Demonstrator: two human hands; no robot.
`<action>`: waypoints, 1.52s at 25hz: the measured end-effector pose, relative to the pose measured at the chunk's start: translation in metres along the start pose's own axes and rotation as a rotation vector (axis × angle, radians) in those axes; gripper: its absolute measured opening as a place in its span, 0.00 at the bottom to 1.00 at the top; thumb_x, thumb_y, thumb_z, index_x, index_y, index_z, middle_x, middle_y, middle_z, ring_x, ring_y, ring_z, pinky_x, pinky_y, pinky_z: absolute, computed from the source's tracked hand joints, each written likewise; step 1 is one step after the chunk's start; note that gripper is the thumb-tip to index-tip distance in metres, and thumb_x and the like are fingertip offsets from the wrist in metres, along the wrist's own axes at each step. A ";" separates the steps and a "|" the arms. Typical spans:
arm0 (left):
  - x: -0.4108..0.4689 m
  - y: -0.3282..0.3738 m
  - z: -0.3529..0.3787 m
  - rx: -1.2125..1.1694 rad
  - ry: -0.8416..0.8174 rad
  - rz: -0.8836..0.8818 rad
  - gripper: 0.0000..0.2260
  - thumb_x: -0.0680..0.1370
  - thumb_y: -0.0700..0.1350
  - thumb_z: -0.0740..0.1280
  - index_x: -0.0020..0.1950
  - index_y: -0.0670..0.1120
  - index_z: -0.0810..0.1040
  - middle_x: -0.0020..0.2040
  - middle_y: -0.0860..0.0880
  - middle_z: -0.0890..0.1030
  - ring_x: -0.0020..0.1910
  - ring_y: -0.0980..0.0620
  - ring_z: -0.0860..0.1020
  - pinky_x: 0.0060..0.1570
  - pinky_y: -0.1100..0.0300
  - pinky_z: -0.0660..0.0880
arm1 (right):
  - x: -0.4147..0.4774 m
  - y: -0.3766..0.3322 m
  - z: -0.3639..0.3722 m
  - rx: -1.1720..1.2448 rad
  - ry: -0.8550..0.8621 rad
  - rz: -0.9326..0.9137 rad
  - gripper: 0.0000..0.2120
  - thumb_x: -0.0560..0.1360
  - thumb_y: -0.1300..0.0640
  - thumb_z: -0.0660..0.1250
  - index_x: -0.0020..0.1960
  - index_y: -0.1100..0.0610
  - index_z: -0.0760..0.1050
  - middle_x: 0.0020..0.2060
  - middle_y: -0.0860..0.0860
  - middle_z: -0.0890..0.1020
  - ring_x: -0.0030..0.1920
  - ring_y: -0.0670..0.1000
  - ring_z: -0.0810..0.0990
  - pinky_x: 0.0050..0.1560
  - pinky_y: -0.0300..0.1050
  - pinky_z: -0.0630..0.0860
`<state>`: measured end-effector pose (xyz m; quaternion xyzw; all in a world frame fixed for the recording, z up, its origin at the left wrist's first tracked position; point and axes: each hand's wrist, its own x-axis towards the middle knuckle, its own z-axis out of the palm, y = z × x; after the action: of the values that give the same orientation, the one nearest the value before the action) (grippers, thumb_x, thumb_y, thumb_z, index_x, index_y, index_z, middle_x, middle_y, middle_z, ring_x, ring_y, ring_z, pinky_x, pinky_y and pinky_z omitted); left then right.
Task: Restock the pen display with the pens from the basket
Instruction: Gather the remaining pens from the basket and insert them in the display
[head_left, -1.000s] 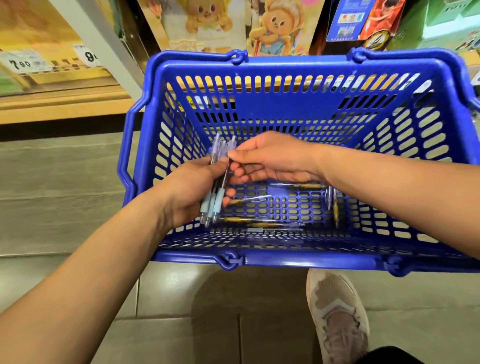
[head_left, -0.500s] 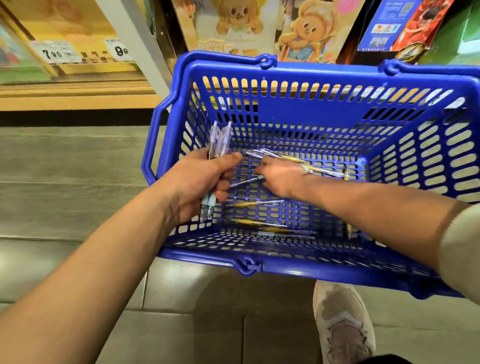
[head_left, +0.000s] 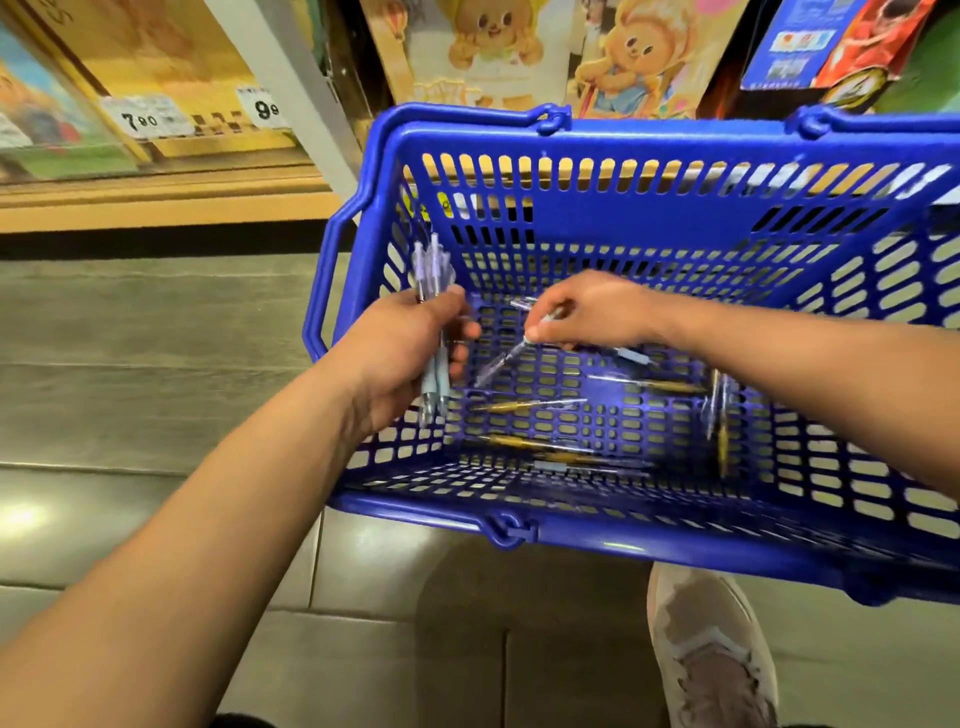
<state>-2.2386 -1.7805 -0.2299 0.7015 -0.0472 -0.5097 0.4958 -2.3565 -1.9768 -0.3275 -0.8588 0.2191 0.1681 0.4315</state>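
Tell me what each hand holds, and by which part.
Left hand grips a bunch of pens around their middles; right hand pinches one pen by its upper half.

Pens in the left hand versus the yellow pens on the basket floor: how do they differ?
The held pens have pale blue lower barrels; the yellow pens have amber ones. The held pens stand bunched, nearly upright, in the grip of the left hand; the yellow pens lie apart, flat on the basket floor. Both are slim, partly clear.
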 end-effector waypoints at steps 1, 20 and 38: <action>0.002 0.000 0.000 0.029 0.002 0.013 0.08 0.85 0.46 0.62 0.50 0.44 0.75 0.35 0.49 0.79 0.29 0.54 0.73 0.29 0.61 0.72 | -0.011 -0.001 -0.006 0.141 0.009 0.011 0.08 0.74 0.37 0.71 0.46 0.39 0.83 0.40 0.40 0.85 0.40 0.40 0.84 0.36 0.32 0.78; -0.010 -0.005 0.038 -0.214 0.022 0.024 0.11 0.86 0.45 0.60 0.61 0.38 0.74 0.45 0.44 0.86 0.38 0.48 0.86 0.34 0.51 0.84 | -0.077 -0.050 0.036 1.137 0.028 0.024 0.14 0.75 0.63 0.74 0.59 0.58 0.78 0.50 0.55 0.87 0.50 0.51 0.86 0.48 0.39 0.81; 0.003 -0.016 0.011 -0.129 0.032 0.030 0.03 0.82 0.40 0.65 0.50 0.42 0.73 0.33 0.49 0.77 0.29 0.53 0.74 0.30 0.58 0.76 | -0.020 0.057 0.035 0.224 0.312 0.413 0.08 0.74 0.49 0.76 0.50 0.50 0.81 0.45 0.47 0.85 0.48 0.48 0.83 0.51 0.40 0.77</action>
<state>-2.2523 -1.7810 -0.2440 0.6755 -0.0168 -0.4928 0.5482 -2.4065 -1.9738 -0.3758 -0.7585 0.4702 0.0929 0.4415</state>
